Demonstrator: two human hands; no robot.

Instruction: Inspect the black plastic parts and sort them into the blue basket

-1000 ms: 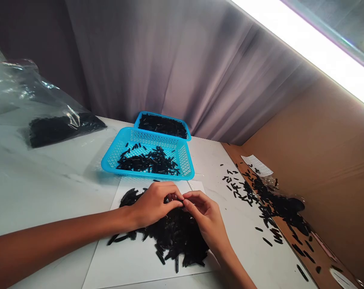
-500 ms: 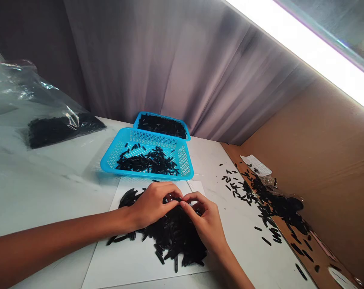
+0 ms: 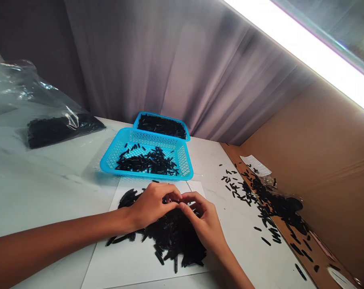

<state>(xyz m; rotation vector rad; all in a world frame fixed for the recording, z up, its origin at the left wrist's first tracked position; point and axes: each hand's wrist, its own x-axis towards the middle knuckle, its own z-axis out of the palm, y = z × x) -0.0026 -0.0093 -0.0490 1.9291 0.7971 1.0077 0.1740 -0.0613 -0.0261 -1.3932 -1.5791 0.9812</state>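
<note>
Over a heap of small, slim black pieces (image 3: 175,237), my two hands meet fingertip to fingertip. My left hand (image 3: 153,204) pinches one small black piece (image 3: 176,200) between thumb and fingers. The thumb and forefinger of my right hand (image 3: 204,218) close on the same piece from the other side. Fingers cover most of it, so its exact kind cannot be made out. Beneath the heap lies a white sheet (image 3: 109,265). Just beyond my hands stands a blue plastic basket (image 3: 109,162) with a loose layer of similar black pieces inside.
A second blue basket (image 3: 187,134), fuller, stands behind the first. At the left lies a clear plastic bag (image 3: 58,100) holding black pieces. More black pieces (image 3: 269,204) are strewn along the right edge, near a paper slip (image 3: 255,165) and a brown panel (image 3: 326,168).
Both hands keep almost the same place, fingertips still together over the heap. Only slight finger movement at the pinched piece shows; baskets and bag stay put.
</note>
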